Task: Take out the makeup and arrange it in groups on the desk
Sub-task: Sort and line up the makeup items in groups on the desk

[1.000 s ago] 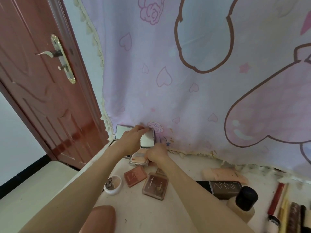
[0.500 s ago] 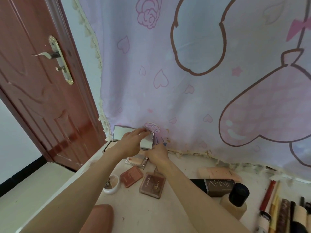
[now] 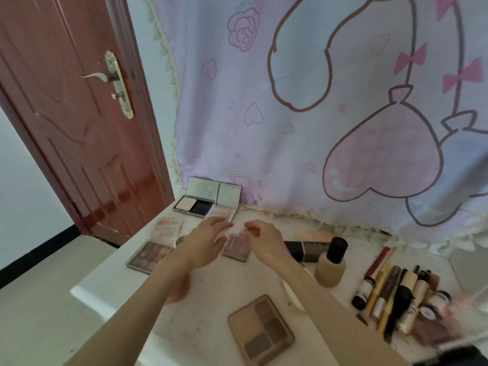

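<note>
Several pieces of makeup already lie out on the desk [image 3: 211,294]; nearest the person sits a four-pan brown palette [image 3: 261,330], flat and alone, well apart from the others; off to the right a row of tubes and pencils [image 3: 390,291] lies packed side by side, with a foundation bottle [image 3: 331,262] upright just beside a dark box [image 3: 306,250]; further in, both hands hover over the small compacts; the left hand [image 3: 204,243] has its fingers straight and loose, holding nothing, while the right hand [image 3: 264,240] curls its fingertips together above a mauve compact [image 3: 236,248], though whether it pinches anything I cannot tell; left of them lie a nine-pan palette [image 3: 148,256] and a pale palette [image 3: 169,229]; at the back two open mirrored compacts [image 3: 208,198] lean against the pink curtain [image 3: 317,114]; a careless sweep of either forearm could, I'd guess, knock that bottle over or tip the propped lids shut.
</note>
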Demonstrator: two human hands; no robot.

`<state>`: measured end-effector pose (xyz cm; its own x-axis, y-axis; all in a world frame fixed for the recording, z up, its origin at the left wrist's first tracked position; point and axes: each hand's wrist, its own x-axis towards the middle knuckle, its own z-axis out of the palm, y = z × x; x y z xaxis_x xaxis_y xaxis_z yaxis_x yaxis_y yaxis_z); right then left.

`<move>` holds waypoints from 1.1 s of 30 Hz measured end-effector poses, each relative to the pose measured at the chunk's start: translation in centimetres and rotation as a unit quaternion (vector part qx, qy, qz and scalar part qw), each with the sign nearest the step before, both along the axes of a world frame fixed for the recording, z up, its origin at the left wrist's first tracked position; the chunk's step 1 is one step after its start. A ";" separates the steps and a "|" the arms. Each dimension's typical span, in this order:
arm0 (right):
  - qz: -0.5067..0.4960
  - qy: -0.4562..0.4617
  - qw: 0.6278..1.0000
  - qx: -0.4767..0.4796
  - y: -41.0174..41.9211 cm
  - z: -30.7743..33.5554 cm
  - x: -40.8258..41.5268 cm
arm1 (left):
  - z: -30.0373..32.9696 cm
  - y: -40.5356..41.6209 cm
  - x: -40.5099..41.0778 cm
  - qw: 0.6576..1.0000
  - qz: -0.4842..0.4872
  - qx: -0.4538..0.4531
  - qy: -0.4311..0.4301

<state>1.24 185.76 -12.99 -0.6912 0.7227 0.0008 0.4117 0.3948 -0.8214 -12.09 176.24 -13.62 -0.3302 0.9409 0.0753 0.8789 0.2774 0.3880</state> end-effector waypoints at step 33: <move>0.054 0.212 0.971 -0.101 -7.1 -5.8 13.3 | -2.3 -8.7 13.6 0.952 0.112 0.083 -0.272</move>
<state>14.55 178.62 -18.78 -0.7321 0.6603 0.1672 -0.0148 0.2300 -0.9731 1.55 167.49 -15.88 -0.5539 0.8323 -0.0223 0.4620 0.3295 0.8234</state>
